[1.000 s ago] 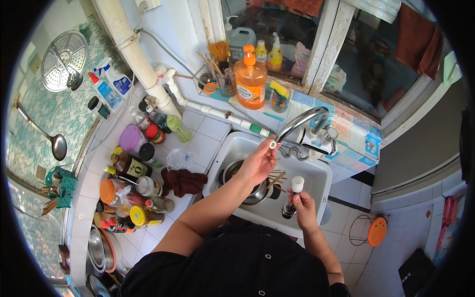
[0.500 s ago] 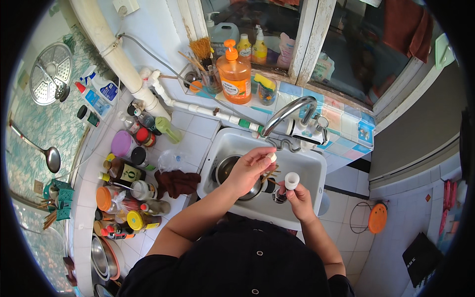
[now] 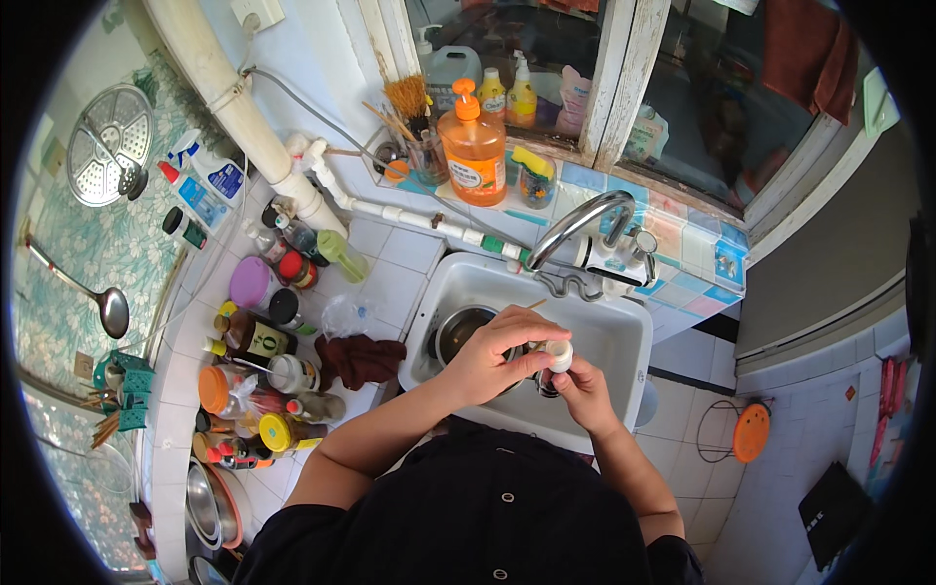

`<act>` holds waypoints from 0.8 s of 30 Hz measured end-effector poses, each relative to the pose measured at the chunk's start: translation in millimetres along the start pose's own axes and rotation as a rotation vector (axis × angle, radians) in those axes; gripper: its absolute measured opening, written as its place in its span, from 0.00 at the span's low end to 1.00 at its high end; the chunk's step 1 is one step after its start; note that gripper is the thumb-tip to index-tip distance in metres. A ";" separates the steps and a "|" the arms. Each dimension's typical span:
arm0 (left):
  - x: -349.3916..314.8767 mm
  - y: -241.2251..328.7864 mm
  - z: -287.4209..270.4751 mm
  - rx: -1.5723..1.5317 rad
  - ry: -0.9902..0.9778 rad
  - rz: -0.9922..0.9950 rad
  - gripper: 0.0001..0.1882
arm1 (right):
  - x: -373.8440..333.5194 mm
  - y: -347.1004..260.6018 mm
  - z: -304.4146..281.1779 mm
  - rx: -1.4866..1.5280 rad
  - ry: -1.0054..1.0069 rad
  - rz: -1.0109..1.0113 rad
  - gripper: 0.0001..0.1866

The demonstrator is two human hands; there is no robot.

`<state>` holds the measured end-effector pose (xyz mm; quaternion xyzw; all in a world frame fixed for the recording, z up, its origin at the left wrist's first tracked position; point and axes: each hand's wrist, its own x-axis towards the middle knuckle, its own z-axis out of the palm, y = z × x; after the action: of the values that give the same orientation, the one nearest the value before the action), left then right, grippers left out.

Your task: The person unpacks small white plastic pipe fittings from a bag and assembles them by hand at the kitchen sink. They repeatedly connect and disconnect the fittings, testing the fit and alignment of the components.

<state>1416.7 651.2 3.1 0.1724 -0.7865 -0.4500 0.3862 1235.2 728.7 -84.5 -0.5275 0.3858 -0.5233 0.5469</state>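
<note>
Above the sink, my right hand [image 3: 588,395] grips a small container with a white top [image 3: 561,363]; its darker glassy lower part is mostly behind my fingers. My left hand [image 3: 487,363] is closed at that top, thumb and fingers around a small cream-white cap that meets the rim. Whether the cap is seated there I cannot tell. Beneath my left hand a round steel pot [image 3: 462,330] stands in the white sink [image 3: 609,336], and thin wooden sticks partly show beside the fingers.
A chrome faucet [image 3: 582,219] arches over the sink's back edge. An orange pump bottle [image 3: 475,151] and a glass with a sponge [image 3: 535,180] stand on the ledge behind. Left of the sink lie a brown cloth [image 3: 361,363] and several jars and bottles, including a yellow-lidded jar [image 3: 277,432].
My left hand has moved right and down, bringing the cream-white cap onto the white top of the container. My right hand has tilted slightly and shifted left.
</note>
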 end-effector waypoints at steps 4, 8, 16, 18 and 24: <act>0.2 -0.3 -1.2 0.057 0.026 0.055 0.14 | -0.2 3.7 1.7 0.001 0.005 0.004 0.17; -0.7 12.0 -4.4 0.203 0.072 -0.018 0.14 | 0.2 5.3 6.0 0.018 0.018 0.015 0.16; -2.9 16.4 -6.2 0.238 0.150 -0.065 0.12 | 9.4 0.0 19.6 -0.001 0.055 0.051 0.14; -3.7 12.9 -9.6 0.102 0.200 -0.140 0.12 | 18.5 -0.7 26.0 0.103 0.020 0.039 0.15; -15.8 -11.1 -44.8 -0.843 0.580 -0.283 0.08 | 50.4 -5.3 48.8 0.539 0.005 0.147 0.16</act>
<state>1460.2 629.3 -0.1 0.2239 -0.3675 -0.7086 0.5592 1289.6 688.4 -65.6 -0.3322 0.2712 -0.5673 0.7031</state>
